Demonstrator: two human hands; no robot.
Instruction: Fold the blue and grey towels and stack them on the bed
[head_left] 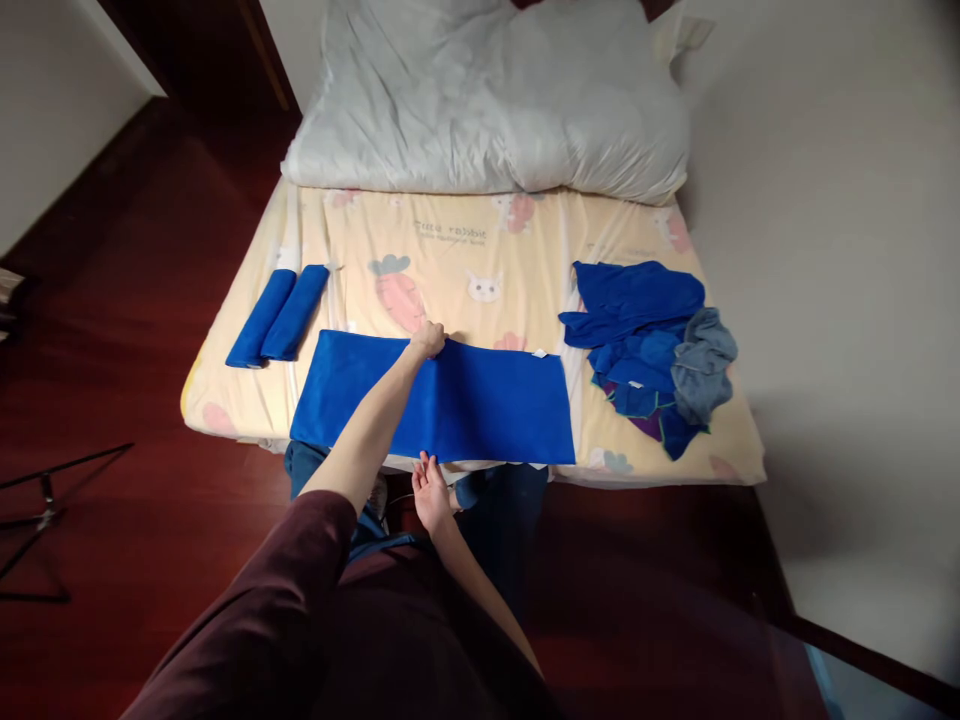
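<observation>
Two rolled blue cloths (297, 312) appear done; crumpled blue-grey cloth pile (641, 345) remains. Left hand (428, 339) pinches flat rectangular blue cloth (499, 403); right hand (432, 496) at near edge, grip unclear.

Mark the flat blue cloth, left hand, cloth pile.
Flat blue cloth (451, 402), head view: near its middle.
Left hand (429, 338), head view: back of the hand.
Cloth pile (646, 345), head view: blue cloth near its middle.

1. Blue cloth (499, 405): a long rectangle, spread mostly flat, with a shallow ridge near its middle.
2. It lies lengthwise along the near edge of the bed (450, 285).
</observation>
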